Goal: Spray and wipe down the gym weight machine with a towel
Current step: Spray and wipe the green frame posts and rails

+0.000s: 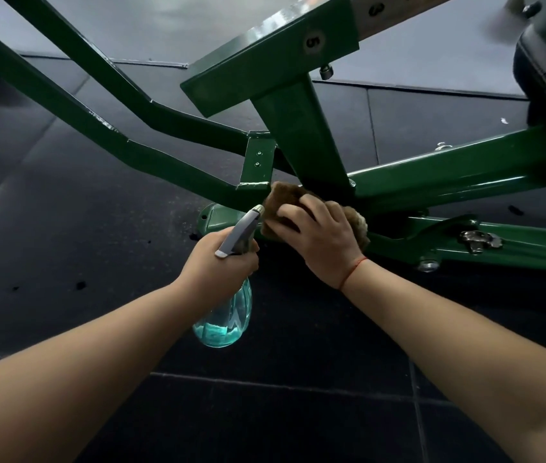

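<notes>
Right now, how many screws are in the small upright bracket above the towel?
2: the upper screw and the lower screw, stacked on the green bracket face, just above the brown towel. Its other faces are hidden.

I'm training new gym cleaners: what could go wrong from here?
1. The nozzle of the spray bottle, in the left hand, sits right beside the right hand: a squeeze would likely wet fingers, not the green frame.
2. The towel is pressed into a tight joint, where knuckles might knock the bracket.
</notes>
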The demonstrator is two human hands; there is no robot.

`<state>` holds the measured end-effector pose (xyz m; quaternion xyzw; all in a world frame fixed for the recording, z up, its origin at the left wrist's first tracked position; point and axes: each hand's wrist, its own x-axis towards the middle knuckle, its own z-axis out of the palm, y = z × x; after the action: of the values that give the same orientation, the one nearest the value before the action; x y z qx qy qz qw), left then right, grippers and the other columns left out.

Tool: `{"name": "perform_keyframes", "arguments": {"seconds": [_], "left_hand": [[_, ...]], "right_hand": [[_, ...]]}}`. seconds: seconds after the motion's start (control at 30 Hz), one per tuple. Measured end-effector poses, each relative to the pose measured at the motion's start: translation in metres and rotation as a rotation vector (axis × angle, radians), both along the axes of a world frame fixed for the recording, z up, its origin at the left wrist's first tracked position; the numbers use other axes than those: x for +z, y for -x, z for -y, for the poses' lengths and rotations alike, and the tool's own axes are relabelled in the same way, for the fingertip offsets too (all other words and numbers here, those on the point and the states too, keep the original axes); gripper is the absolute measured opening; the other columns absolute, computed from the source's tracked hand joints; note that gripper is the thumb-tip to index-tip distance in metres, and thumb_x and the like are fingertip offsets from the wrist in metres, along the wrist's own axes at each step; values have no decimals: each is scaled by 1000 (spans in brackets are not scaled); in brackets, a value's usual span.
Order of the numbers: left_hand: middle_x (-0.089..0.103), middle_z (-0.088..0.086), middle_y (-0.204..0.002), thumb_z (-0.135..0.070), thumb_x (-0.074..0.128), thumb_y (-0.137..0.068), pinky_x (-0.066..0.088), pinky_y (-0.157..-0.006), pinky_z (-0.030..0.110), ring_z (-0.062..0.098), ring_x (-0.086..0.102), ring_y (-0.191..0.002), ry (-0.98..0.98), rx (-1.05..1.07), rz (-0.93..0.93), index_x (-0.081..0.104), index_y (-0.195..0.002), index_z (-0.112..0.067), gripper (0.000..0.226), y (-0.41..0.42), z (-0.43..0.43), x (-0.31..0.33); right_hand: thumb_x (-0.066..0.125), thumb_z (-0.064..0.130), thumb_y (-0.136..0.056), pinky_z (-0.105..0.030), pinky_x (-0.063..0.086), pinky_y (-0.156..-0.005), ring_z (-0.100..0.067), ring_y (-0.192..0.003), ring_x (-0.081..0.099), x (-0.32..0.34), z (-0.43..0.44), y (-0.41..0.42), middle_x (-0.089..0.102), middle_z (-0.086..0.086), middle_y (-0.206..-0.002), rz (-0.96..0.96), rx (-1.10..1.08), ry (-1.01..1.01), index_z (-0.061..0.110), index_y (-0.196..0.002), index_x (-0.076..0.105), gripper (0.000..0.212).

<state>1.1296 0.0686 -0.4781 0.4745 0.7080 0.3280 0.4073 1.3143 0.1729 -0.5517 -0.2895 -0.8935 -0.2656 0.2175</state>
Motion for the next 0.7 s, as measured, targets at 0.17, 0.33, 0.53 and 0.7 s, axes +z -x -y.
{"name": "perform_keyframes", "arguments": {"seconds": [0.17,0.33,0.53,0.7], "left_hand": [[70,14,-76,1,63,-81,49,-67,36,24,62,-71,10,-5,16,69,-82,-6,9,-16,-10,-1],[69,21,-81,3,62,-82,53,-72,42,27,64,-73,4,-45,49,67,-82,-2,7,-42,-17,-2],[69,20,-83,-6,65,-75,58,-84,53,26,65,-74,50,-126,93,67,-73,-11,6,-71,-19,-6],[69,16,-79,-13,65,-72,57,-82,51,24,66,-73,65,-248,91,67,-73,-13,3,-87,-23,-5]], "right_hand": [[43,7,-91,-44,48,-77,-34,-112,47,-22,-3,-67,48,-2,-122,21,-67,49,29,-112,72,42],[63,10,-80,-45,51,-73,-37,-108,43,-37,2,-143,45,-7,-121,198,-252,105,23,-107,75,33],[83,7,-58,-47,47,-73,-38,-107,43,-34,14,-158,59,-14,-115,302,-442,274,16,-103,76,47],[65,6,-83,-49,41,-98,-34,-123,37,-33,42,-152,46,-7,-135,-94,-632,681,24,-128,63,49]]}}
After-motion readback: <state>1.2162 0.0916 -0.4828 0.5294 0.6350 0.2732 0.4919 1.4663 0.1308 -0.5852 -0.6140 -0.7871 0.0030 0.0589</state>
